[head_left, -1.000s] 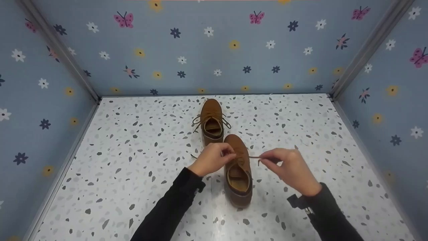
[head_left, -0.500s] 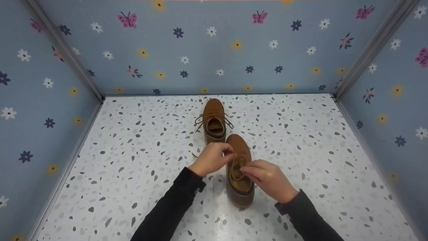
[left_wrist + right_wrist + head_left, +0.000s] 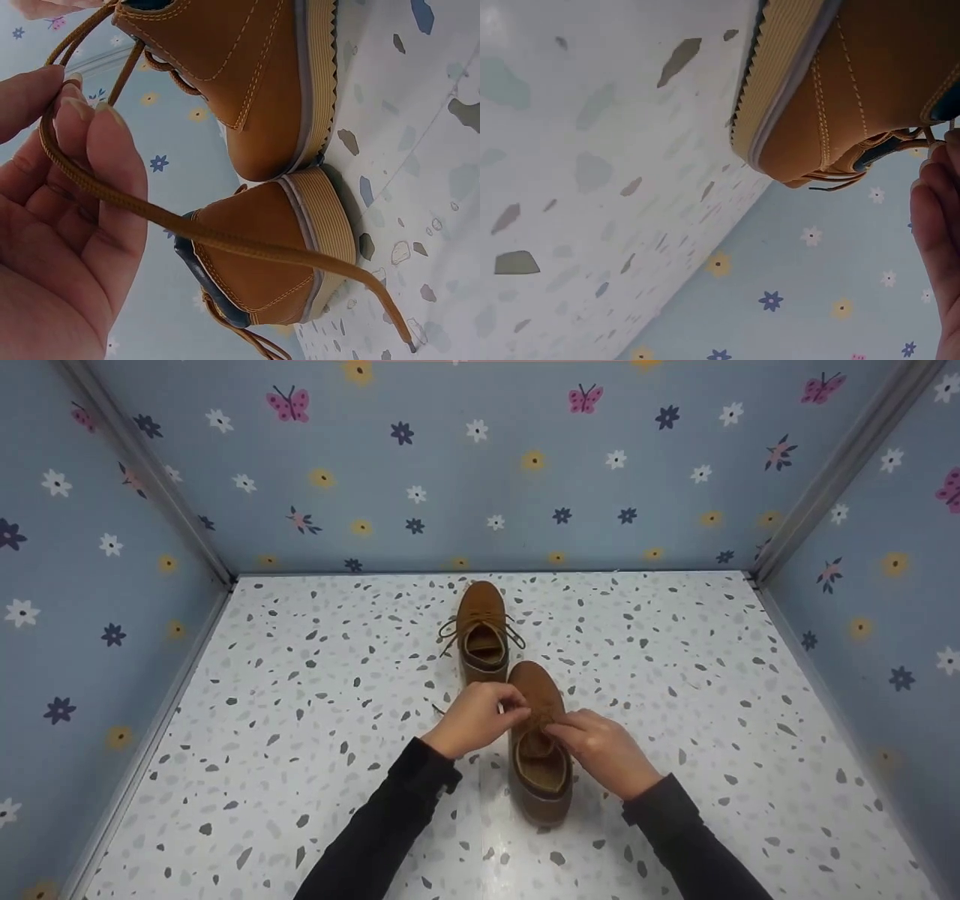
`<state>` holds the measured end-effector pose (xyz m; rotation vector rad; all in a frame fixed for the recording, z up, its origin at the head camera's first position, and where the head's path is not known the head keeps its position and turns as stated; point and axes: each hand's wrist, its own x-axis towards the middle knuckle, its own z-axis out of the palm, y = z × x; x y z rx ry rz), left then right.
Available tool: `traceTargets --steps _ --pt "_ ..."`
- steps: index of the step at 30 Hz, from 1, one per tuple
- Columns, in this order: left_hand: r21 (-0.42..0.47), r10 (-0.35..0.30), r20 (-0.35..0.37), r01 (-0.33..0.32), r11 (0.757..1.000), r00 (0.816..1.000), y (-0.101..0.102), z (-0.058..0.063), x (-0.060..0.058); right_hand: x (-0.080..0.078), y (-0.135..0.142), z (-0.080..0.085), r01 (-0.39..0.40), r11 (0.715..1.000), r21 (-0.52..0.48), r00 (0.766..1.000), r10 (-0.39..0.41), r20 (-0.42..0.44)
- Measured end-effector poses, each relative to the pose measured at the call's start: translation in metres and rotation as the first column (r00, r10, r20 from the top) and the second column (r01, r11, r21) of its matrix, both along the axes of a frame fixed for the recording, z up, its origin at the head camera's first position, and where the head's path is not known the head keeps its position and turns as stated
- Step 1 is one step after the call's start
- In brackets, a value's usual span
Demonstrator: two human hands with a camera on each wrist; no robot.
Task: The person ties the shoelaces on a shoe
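Two brown lace-up shoes stand on the floor, toes pointing away. Over the tongue of the nearer shoe, both hands meet at its laces. My left hand pinches a brown shoelace between thumb and fingers; in the left wrist view it forms a loop, and its tipped free end hangs past the palm. From the right side, my right hand pinches lace close above the shoe's opening, its fingertips partly cut off in the right wrist view. The farther shoe sits just ahead and left, its lace bow spread to both sides.
White speckled floor surrounds the shoes. Blue panels with flowers and butterflies, the back wall among them, enclose it on three sides, with grey metal strips in the corners.
My right hand has come in from the right, where it held a lace end out sideways, to over the shoe, then slightly forward. My left hand keeps its place and pinch.
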<state>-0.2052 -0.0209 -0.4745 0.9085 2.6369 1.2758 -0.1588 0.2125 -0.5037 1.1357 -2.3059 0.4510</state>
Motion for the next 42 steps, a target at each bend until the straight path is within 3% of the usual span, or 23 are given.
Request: traceTargets --steps 5,8,14,20,24,28,31,34,38,40,42 --pt "-0.005 0.004 0.023 -0.004 1.000 1.000 -0.001 -0.003 0.002 -0.004 0.009 -0.007 0.010 0.994 -0.113 0.993 0.003 0.121" --pt "-0.014 0.004 0.032 -0.004 1.000 0.999 -0.002 -0.004 0.003 -0.010 0.015 -0.006 0.051 0.987 -0.152 0.990 -0.031 0.136" --pt "-0.012 0.004 0.061 -0.003 1.000 0.998 -0.003 -0.006 0.005 -0.032 0.017 -0.004 0.093 0.995 -0.020 0.993 -0.091 0.071" --pt "-0.026 -0.001 0.040 0.002 1.000 0.999 -0.002 -0.007 0.005 -0.048 0.012 0.000 0.001 0.991 0.131 1.000 -0.001 0.004" --pt "-0.030 -0.003 0.041 0.004 1.000 0.999 -0.002 -0.007 0.005 -0.053 0.012 0.003 -0.045 0.984 0.175 0.998 0.052 -0.039" --pt "-0.033 0.005 0.065 -0.003 0.999 0.998 -0.003 -0.006 0.004 -0.059 0.027 0.007 -0.002 0.988 0.154 0.999 0.008 -0.042" --pt "-0.044 0.017 0.077 -0.014 0.999 0.997 -0.004 -0.007 0.004 -0.067 0.052 0.007 0.097 0.986 0.132 0.995 -0.096 -0.009" --pt "-0.054 0.028 0.085 -0.023 0.998 0.996 -0.004 -0.007 0.005 -0.074 0.084 0.005 0.257 0.957 0.135 0.961 -0.268 0.067" --pt "-0.056 0.027 0.092 -0.022 0.998 0.995 -0.005 -0.008 0.006 -0.078 0.125 -0.001 0.469 0.859 0.206 0.840 -0.506 0.195" --pt "-0.051 0.021 0.094 -0.016 0.999 0.995 -0.006 -0.010 0.006 -0.077 0.138 -0.005 0.513 0.821 0.252 0.785 -0.567 0.249" --pt "-0.055 0.021 0.095 -0.015 0.998 0.995 -0.007 -0.011 0.006 -0.075 0.143 -0.008 0.508 0.809 0.295 0.756 -0.583 0.298"
